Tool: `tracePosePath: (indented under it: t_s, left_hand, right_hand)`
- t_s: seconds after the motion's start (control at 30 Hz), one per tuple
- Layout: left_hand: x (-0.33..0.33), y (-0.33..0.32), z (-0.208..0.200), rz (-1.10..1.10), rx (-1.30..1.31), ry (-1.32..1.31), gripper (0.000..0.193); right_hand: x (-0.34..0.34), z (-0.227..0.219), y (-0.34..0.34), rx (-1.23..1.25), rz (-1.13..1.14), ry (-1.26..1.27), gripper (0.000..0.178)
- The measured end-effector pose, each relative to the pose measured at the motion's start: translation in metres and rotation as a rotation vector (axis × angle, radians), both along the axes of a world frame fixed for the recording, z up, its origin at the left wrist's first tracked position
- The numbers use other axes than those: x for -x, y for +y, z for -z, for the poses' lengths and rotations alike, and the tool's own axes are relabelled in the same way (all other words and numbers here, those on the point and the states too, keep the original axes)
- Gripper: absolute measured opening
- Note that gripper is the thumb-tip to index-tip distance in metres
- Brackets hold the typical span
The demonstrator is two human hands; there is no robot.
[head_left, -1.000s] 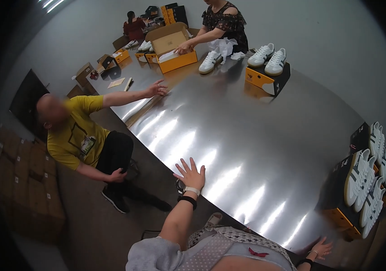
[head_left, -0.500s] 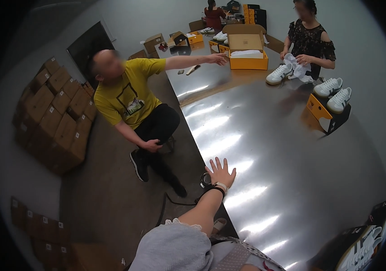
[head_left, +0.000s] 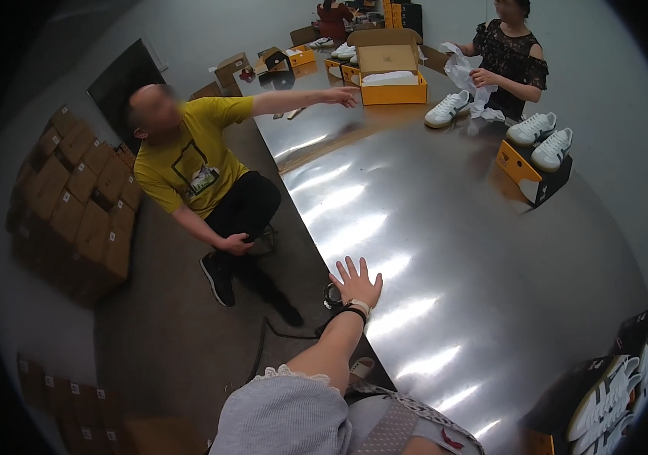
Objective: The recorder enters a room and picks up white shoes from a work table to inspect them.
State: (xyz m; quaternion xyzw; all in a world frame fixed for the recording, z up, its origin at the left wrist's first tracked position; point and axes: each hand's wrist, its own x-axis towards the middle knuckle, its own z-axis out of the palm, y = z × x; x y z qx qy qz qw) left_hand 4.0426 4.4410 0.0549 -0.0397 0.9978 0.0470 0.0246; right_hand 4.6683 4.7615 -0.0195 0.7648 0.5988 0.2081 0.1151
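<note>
My left hand (head_left: 356,282) lies flat on the shiny metal table (head_left: 445,227), at its left edge, with the fingers spread. It holds nothing. A pale band and a black band (head_left: 357,307) circle its wrist. Close beside the hand, at the table edge, is a dark ring-shaped thing (head_left: 331,296) that I cannot make out. No part of my right hand shows. White sneakers (head_left: 608,406) with dark stripes stand by a dark shoe box at the lower right.
A seated person in a yellow shirt (head_left: 195,152) stretches an arm over the table. Across it, another person (head_left: 510,64) handles white paper (head_left: 462,72) beside a sneaker (head_left: 447,109). An open orange box (head_left: 394,92) and a sneaker pair on a box (head_left: 519,171) stand there. Cartons (head_left: 74,197) are stacked left.
The view has shifted, so the scene sits farther left and slightly higher. My left hand stays spread on the table. The person across has lifted the white paper away from the sneaker.
</note>
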Motion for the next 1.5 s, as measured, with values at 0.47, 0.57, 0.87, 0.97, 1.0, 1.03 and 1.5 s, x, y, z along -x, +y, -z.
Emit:
tracePosePath:
  t_s: [0.47,0.57,0.87,0.97,1.0,1.03,1.5]
  left_hand:
    - [0.007,0.010,0.001,-0.001,-0.033,0.009,0.068]
    - [0.007,0.014,0.004,0.004,-0.032,0.015,0.068]
    - [0.009,-0.004,-0.001,-0.027,-0.033,0.019,0.068]
    - [0.007,-0.002,0.006,-0.015,-0.036,0.019,0.068]
    - [0.008,0.008,0.009,0.009,-0.038,0.013,0.068]
    - [0.010,0.014,0.012,0.019,-0.037,0.008,0.068]
    - [0.009,0.007,0.008,0.001,-0.012,-0.009,0.069]
  right_hand:
    - [0.030,-0.037,0.014,0.341,0.312,-0.059,0.044]
    - [0.011,-0.011,0.018,0.196,0.256,-0.085,0.034]
    - [0.007,-0.018,0.002,0.063,0.230,0.180,0.058]
    - [0.003,0.032,0.029,-0.135,0.080,0.150,0.046]
    - [0.021,0.047,0.041,-0.119,0.044,0.170,0.047]
    - [0.043,0.060,0.050,-0.107,0.009,0.193,0.047]
    - [0.100,0.074,0.078,-0.085,-0.106,0.229,0.048]
